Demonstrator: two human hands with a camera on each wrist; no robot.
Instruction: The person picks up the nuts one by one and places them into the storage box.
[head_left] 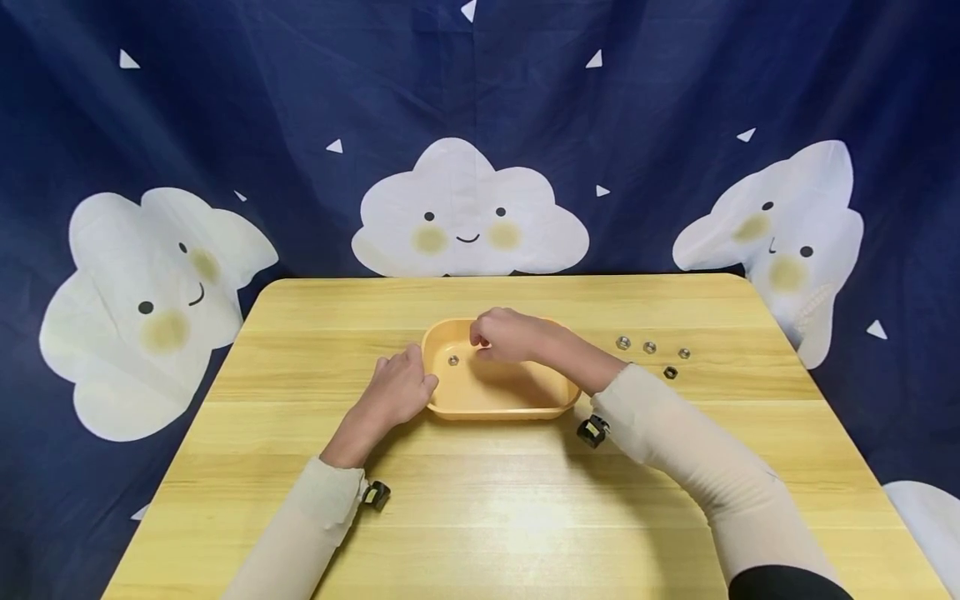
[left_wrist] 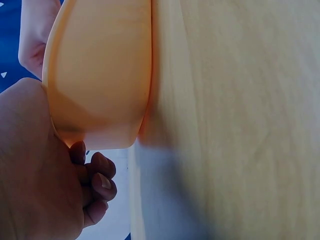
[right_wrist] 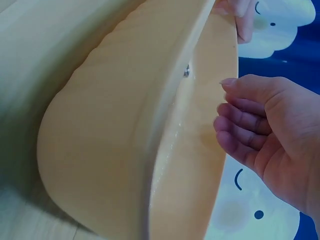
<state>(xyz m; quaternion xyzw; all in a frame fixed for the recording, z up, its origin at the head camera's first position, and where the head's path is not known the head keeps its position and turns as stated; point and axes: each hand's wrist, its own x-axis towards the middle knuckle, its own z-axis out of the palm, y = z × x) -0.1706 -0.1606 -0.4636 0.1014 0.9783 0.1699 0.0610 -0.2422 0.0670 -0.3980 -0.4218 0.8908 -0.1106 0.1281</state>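
Table (head_left: pixel 480 492): wooden
Left hand (head_left: pixel 399 388): grips tray (head_left: pixel 498 414)
Right hand (head_left: pixel 513 335): relaxed, empty
Nut (head_left: pixel 453 361) inside: may slide, if tray tilts

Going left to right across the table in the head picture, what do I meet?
Left hand → nut inside the tray → right hand → first silver nut → second silver nut → black nut → last silver nut.

A tray (head_left: pixel 498 413) stood on the tabletop (head_left: pixel 480 492), one nut (head_left: pixel 453 361) lying in its left end. Four more nuts (head_left: pixel 650 347) lay right of it; a curtain (head_left: pixel 285 83) hung behind.
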